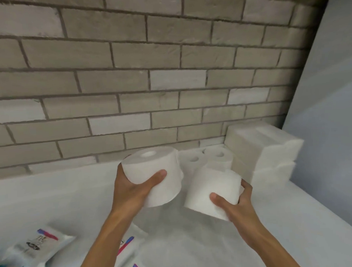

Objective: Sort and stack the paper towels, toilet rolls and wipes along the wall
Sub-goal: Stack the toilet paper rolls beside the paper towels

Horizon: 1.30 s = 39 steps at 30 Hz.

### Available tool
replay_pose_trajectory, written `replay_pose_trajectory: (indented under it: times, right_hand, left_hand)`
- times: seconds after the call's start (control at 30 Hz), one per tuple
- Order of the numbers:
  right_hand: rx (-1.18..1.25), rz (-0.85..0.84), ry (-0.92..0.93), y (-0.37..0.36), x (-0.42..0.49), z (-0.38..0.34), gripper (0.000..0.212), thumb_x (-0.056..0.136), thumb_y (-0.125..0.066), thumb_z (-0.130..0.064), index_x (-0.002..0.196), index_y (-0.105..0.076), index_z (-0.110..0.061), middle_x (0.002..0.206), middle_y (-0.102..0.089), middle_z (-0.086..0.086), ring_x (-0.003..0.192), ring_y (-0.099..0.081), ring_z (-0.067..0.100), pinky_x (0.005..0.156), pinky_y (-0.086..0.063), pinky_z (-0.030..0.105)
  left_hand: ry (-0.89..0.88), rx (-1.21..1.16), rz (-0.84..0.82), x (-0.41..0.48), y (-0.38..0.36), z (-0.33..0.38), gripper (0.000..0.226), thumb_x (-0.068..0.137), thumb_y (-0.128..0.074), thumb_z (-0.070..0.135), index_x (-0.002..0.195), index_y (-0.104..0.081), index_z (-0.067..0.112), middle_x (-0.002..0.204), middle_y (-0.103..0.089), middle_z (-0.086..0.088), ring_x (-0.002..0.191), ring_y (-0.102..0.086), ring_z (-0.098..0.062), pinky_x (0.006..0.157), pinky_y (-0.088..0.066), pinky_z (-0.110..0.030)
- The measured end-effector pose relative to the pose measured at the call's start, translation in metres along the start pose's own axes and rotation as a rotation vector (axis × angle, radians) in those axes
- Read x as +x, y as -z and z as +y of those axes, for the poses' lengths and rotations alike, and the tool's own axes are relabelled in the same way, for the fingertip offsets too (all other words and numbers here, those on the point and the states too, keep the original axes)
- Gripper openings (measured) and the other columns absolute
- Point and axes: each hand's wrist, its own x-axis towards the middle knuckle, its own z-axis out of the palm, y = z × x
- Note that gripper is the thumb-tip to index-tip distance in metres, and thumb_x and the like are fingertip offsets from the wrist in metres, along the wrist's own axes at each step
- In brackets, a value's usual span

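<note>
A person's two bare hands each hold a white toilet roll above a white tabletop (pixel 296 219) in front of a grey brick wall (pixel 128 75); the left hand (pixel 137 187) grips the left roll (pixel 152 170) from below, thumb across its side, hole facing up; the right hand (pixel 235 207) grips the right roll (pixel 212 190), which tilts toward the wall; the two held rolls are just beside each other, near the far right corner; behind them, standing rolls (pixel 218 155) already sit against the wall, and a stack of folded paper towels (pixel 262 149) fills the corner beside them; so the sorting looks partly done; several wipes packs (pixel 35 248) lie loose at the near left edge, well apart from the wall, apparently yet to be stacked.
</note>
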Motion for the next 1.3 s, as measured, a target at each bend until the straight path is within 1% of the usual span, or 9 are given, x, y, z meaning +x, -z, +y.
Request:
replay_pose_trajectory:
  times: [0.17,0.4,0.57,0.73,0.83,0.93,1.0,1.13,1.3]
  right_hand:
    - [-0.046,0.032,0.018,0.050,0.019,0.000,0.106,0.043,-0.087,-0.049,0.126,-0.022,-0.048,0.122,-0.057,-0.006,0.106,-0.063,0.010,0.085,-0.055,0.032]
    - [-0.061,0.042,0.046,0.095,0.047,0.005,0.099,0.058,-0.090,-0.032,0.127,-0.021,-0.046,0.118,-0.058,-0.007,0.103,-0.062,0.004,0.073,-0.051,0.018]
    - [-0.078,0.022,0.058,0.119,0.065,0.010,0.099,0.062,-0.091,-0.025,0.127,-0.020,-0.044,0.122,-0.053,-0.008,0.107,-0.060,0.006,0.072,-0.053,0.017]
    - [-0.057,-0.002,0.060,0.140,0.079,0.012,0.102,0.062,-0.091,-0.017,0.131,-0.020,-0.039,0.119,-0.052,-0.012,0.101,-0.059,0.000,0.070,-0.053,0.015]
    - [-0.051,0.000,0.055,0.149,0.088,0.013,0.098,0.065,-0.087,-0.006,0.129,-0.020,-0.039,0.115,-0.053,-0.009,0.097,-0.059,-0.002,0.064,-0.050,0.008]
    - [-0.059,-0.008,0.071,0.156,0.096,0.018,0.097,0.063,-0.087,-0.002,0.126,-0.023,-0.039,0.117,-0.056,-0.003,0.093,-0.063,0.001,0.064,-0.050,0.008]
    - [-0.069,-0.014,0.095,0.159,0.101,0.020,0.096,0.060,-0.090,-0.003,0.120,-0.027,-0.042,0.117,-0.058,0.001,0.087,-0.065,0.001,0.066,-0.051,0.010]
    - [-0.060,-0.033,0.102,0.165,0.108,0.020,0.103,0.038,-0.090,-0.034,0.117,-0.026,-0.050,0.118,-0.059,0.001,0.087,-0.066,0.000,0.072,-0.056,0.018]
    - [-0.070,-0.042,0.103,0.169,0.112,0.027,0.104,0.034,-0.089,-0.042,0.115,-0.025,-0.058,0.119,-0.060,-0.001,0.093,-0.066,0.002,0.080,-0.056,0.026]
  left_hand:
    - [-0.004,-0.036,-0.046,0.002,-0.069,-0.006,0.097,0.040,-0.097,0.043,0.125,-0.051,0.034,0.114,-0.064,0.014,0.101,-0.063,-0.006,0.075,-0.054,-0.027]
    - [-0.027,0.033,-0.084,0.029,-0.149,-0.027,0.097,0.043,-0.096,0.048,0.127,-0.049,0.036,0.117,-0.063,0.017,0.105,-0.062,-0.005,0.078,-0.055,-0.026]
    - [-0.035,0.085,-0.074,0.056,-0.202,-0.036,0.110,0.033,-0.092,0.059,0.130,-0.046,0.034,0.119,-0.060,0.015,0.109,-0.060,-0.013,0.088,-0.056,-0.035]
    - [-0.045,0.102,-0.049,0.081,-0.245,-0.052,0.107,0.048,-0.096,0.042,0.138,-0.040,0.030,0.123,-0.056,0.013,0.114,-0.056,-0.014,0.095,-0.051,-0.033]
    - [-0.033,0.135,-0.042,0.094,-0.263,-0.067,0.113,0.047,-0.096,0.043,0.142,-0.035,0.031,0.127,-0.052,0.012,0.118,-0.052,-0.015,0.102,-0.047,-0.037]
    - [-0.027,0.150,-0.049,0.105,-0.281,-0.078,0.114,0.049,-0.096,0.043,0.143,-0.032,0.032,0.125,-0.049,0.013,0.118,-0.048,-0.014,0.103,-0.044,-0.032]
    - [-0.026,0.142,-0.040,0.110,-0.292,-0.082,0.113,0.051,-0.095,0.043,0.144,-0.030,0.032,0.124,-0.047,0.015,0.117,-0.046,-0.011,0.100,-0.041,-0.026]
    - [-0.039,0.143,-0.064,0.117,-0.308,-0.088,0.110,0.056,-0.094,0.037,0.144,-0.028,0.030,0.127,-0.045,0.014,0.115,-0.044,-0.009,0.093,-0.038,-0.021]
    - [-0.048,0.153,-0.097,0.125,-0.314,-0.099,0.116,0.052,-0.094,0.044,0.145,-0.025,0.031,0.136,-0.044,0.013,0.122,-0.044,-0.009,0.102,-0.038,-0.025]
